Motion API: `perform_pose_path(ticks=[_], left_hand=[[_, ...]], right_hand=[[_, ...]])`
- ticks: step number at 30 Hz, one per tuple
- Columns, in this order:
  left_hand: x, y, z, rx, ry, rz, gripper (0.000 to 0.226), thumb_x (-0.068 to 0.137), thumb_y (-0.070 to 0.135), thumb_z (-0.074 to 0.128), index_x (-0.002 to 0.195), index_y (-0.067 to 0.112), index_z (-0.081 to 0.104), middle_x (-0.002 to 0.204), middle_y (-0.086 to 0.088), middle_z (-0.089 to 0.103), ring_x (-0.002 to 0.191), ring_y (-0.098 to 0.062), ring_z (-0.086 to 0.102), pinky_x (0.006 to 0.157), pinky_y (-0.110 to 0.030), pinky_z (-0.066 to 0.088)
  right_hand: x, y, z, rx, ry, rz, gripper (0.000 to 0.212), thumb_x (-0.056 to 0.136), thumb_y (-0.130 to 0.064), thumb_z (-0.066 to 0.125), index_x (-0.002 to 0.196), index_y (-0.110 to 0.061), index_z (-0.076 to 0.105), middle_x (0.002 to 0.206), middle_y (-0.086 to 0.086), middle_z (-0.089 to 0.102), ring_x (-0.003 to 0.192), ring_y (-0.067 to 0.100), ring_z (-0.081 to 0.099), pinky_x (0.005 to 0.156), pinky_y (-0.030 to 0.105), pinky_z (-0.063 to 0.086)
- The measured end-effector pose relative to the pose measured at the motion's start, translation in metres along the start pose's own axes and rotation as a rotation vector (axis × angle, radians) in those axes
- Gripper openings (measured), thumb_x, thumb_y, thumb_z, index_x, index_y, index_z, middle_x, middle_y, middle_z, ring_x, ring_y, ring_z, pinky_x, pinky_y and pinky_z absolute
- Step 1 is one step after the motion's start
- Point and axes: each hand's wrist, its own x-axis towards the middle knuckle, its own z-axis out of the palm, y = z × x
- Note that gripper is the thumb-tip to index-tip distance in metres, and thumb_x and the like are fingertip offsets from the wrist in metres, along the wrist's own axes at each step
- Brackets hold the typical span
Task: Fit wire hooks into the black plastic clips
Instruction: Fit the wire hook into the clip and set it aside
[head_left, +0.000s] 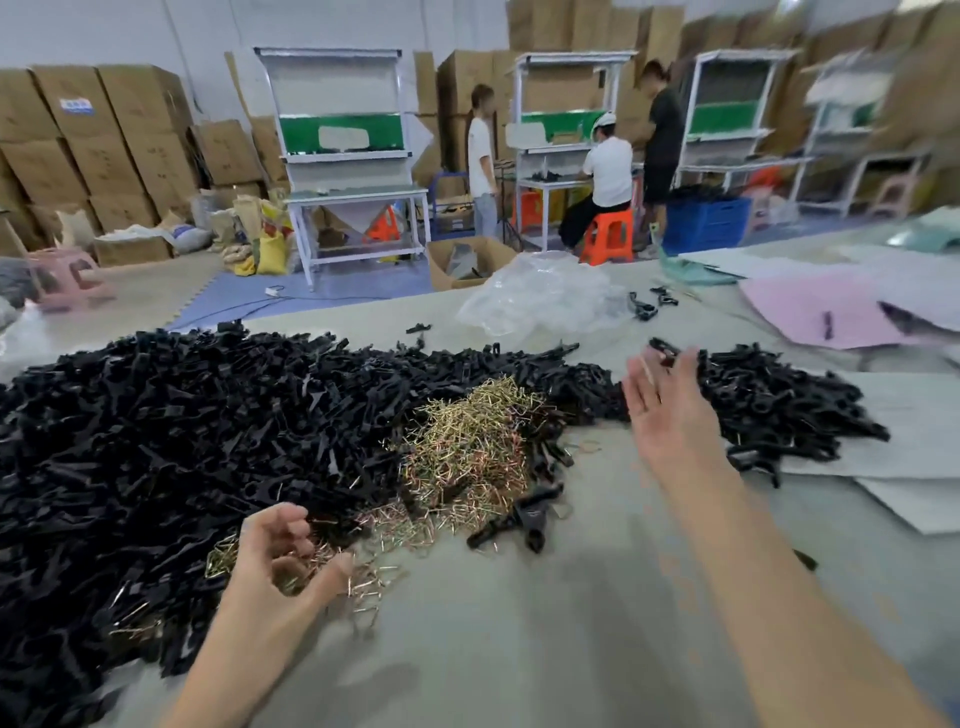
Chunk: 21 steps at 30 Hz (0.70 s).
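The clips (156, 441) are plain black. The wire hooks (467, 431) are brassy gold, a few copper-pink. The bench (519, 623) is dull grey-beige, with a pale pink sheet (810, 312) on it. Beyond stand an orange stool (608, 234), a blue crate (706, 223), brown cardboard boxes (119, 130), a yellow sack (272, 249) and a green panel (340, 132).

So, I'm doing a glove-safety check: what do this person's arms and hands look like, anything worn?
Nothing worn that shows: the left hand and right hand are ungloved, with no rings visible. The left forearm and right forearm are sleeveless to the frame edge, without watch or wristband.
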Motion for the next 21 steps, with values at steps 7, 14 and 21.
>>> perform_pose_path(ticks=[7, 14, 21], left_hand=[[0.004, -0.005, 0.004, 0.008, 0.057, 0.034, 0.042, 0.088, 0.002, 0.068, 0.103, 0.038, 0.052, 0.090, 0.015, 0.059, 0.073, -0.009, 0.055, 0.068, -0.016, 0.045], [0.000, -0.001, -0.010, 0.056, 0.211, 0.035, 0.032, 0.065, -0.007, 0.037, 0.057, 0.021, 0.051, 0.058, 0.000, 0.053, 0.056, -0.009, 0.044, 0.053, -0.024, 0.033], [0.002, -0.004, -0.046, 0.098, 0.263, -0.012, 0.015, 0.053, 0.004, 0.032, 0.057, 0.014, 0.043, 0.050, 0.008, 0.039, 0.051, -0.005, 0.033, 0.049, -0.024, 0.029]], right_hand=[[0.005, 0.016, 0.005, -0.186, -0.067, 0.149, 0.035, 0.107, -0.025, 0.046, 0.136, -0.005, 0.047, 0.130, 0.015, 0.065, 0.103, 0.024, 0.068, 0.088, 0.035, 0.054], [-0.104, 0.149, 0.066, -0.825, -0.524, -0.037, 0.028, 0.105, -0.019, 0.047, 0.123, -0.036, 0.059, 0.103, -0.011, 0.073, 0.086, 0.012, 0.069, 0.077, 0.019, 0.056], [-0.146, 0.226, 0.061, -1.531, -0.849, -0.527, 0.040, 0.103, -0.018, 0.047, 0.141, -0.029, 0.050, 0.125, -0.012, 0.058, 0.115, 0.006, 0.049, 0.105, 0.027, 0.037]])
